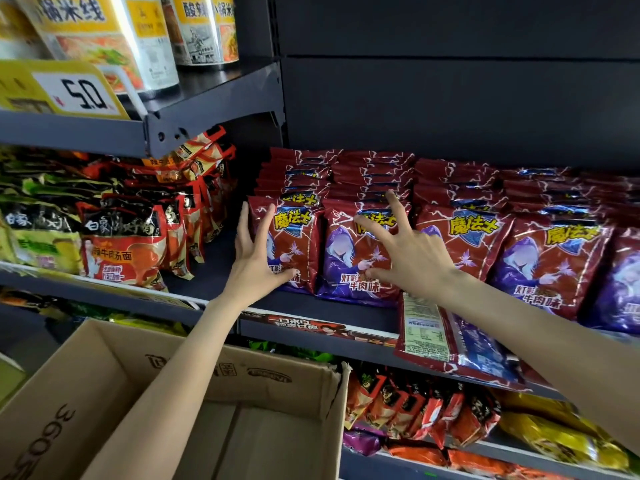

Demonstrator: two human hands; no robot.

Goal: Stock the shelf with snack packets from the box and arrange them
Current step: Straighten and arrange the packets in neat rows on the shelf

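Note:
Rows of red snack packets with a purple figure stand upright on the dark middle shelf (311, 310). My left hand (254, 258) presses the left side of the leftmost front packet (294, 244), fingers straight and spread. My right hand (405, 247) lies with spread fingers on the front of the second packet (346, 268). One more red packet (446, 344) lies face down at the shelf's front edge, under my right forearm. The open cardboard box (173, 386) sits below at the left; its visible inside holds no packets.
Noodle packs (121, 237) fill the shelf to the left, with a gap of bare shelf between them and the red packets. Noodle cups (104, 36) and a yellow price tag (69, 91) are above. Orange, purple and yellow packs (433, 410) line the lower shelves.

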